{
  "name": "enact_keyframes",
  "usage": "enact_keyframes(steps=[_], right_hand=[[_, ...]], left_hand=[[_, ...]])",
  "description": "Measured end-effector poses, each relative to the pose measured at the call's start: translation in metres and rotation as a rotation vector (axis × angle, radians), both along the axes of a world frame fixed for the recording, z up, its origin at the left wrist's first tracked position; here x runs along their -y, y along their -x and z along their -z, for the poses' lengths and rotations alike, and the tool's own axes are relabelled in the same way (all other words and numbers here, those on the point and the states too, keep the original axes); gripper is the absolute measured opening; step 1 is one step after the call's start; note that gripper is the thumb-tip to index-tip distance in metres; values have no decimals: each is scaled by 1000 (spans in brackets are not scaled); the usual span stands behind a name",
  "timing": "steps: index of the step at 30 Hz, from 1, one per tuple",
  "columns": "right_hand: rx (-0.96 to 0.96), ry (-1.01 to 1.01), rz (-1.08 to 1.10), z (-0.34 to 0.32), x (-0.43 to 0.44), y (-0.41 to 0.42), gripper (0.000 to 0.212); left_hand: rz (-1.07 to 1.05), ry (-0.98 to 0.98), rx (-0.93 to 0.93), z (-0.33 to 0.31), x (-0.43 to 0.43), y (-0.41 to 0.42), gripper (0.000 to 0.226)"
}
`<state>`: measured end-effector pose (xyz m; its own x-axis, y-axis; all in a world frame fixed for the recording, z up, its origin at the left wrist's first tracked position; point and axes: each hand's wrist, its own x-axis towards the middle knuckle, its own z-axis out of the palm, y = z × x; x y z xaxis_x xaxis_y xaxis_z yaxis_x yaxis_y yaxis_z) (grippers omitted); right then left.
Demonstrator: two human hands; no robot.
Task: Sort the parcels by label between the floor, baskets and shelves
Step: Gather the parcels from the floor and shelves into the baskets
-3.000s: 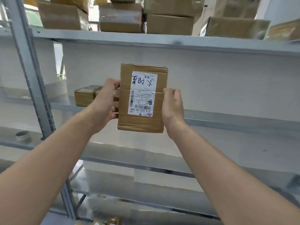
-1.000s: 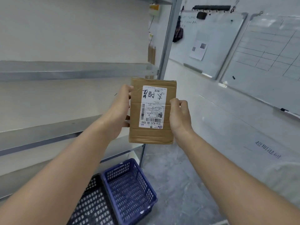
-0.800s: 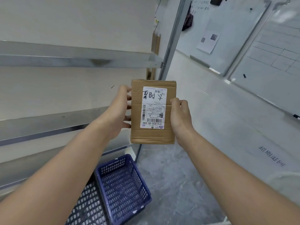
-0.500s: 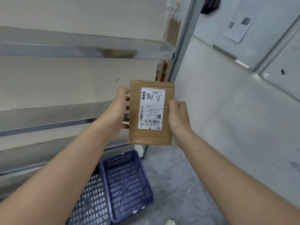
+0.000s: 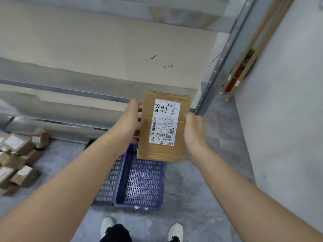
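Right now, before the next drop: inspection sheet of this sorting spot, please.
Surface: grey marbled floor, carrying baskets and parcels.
Job's things: brown cardboard parcel held in the air, its white printed label facing the camera; blue plastic basket below, nothing seen inside; dark mesh basket close on its left; pile of small cardboard parcels on the floor, far left.
Clutter: wooden poles leaning in the right corner.
Grippers: left hand grips the parcel's left edge, right hand its right edge.
Cables: thin dark line by the grey metal post; wire or mark, cannot tell.
Surroundings: grey metal shelves behind; white shoes below.
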<state>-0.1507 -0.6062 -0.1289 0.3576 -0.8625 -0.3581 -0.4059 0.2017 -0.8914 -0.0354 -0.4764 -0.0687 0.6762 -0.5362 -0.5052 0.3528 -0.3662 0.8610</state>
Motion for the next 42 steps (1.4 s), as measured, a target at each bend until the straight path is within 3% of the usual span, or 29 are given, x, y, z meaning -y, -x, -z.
enact_keyframes(steps=[7,17,28,31,39,42], right_hand=[[-56,-84,-104,60,6,-21,37],[-253,-243,-60,179,-2,-91,73],[-273,-288,-96,409,18,-120,56],[-296,-289,-124,462,29,-115,68],[-343,-339,-205,570,36,-103,30],[-386,-312,-224,602,36,-103,33]], left_hand=[[-23,-93,-90,72,10,-21,43],[74,-179,-220,216,26,-107,47],[-168,-240,-255,470,53,-124,37],[-228,-267,-297,526,61,-122,46],[-314,-369,-307,628,70,-108,45],[-305,-389,-288,651,72,-104,45]])
